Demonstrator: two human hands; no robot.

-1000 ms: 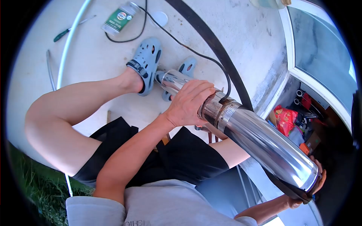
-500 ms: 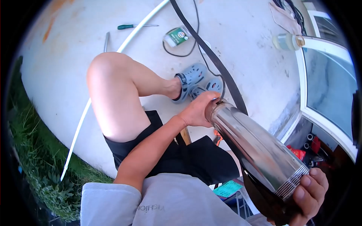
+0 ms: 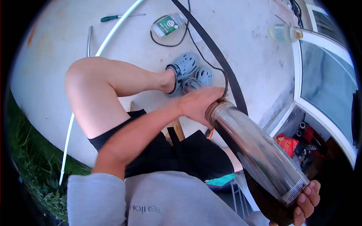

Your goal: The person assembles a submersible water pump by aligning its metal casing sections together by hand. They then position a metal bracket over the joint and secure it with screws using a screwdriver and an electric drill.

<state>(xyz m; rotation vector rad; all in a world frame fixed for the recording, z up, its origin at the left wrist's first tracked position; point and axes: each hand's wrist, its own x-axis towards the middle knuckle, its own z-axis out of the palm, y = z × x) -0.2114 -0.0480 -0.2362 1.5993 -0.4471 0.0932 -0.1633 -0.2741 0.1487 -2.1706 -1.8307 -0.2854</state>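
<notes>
A long shiny metal cylinder (image 3: 260, 150) lies slantwise across my lap, its ribbed end toward the lower right. My left hand (image 3: 200, 104) is closed round its narrower section near the mesh band, slightly blurred. At the other end, the fingers of my right hand (image 3: 307, 201) wrap the threaded rim, with the palm hidden. A thin black cable (image 3: 205, 58) runs to the cylinder beside my left hand. The wide black band (image 3: 217, 51) passes by the cylinder, and dark material shows along its underside.
On the pale floor (image 3: 245, 52) lie a green screwdriver (image 3: 109, 18), a metal bar (image 3: 89, 41), a green-labelled jar (image 3: 166, 25) and a white pipe (image 3: 113, 33). Another jar (image 3: 283, 33) is near the glass door (image 3: 326, 71). A red bag (image 3: 286, 145) is at the right, grass (image 3: 34, 162) at the left.
Compared with one second ago, the cylinder's ribbed end is lower and nearer me, and my right hand's fingers show more. The view has shifted. Both hands remain on the cylinder.
</notes>
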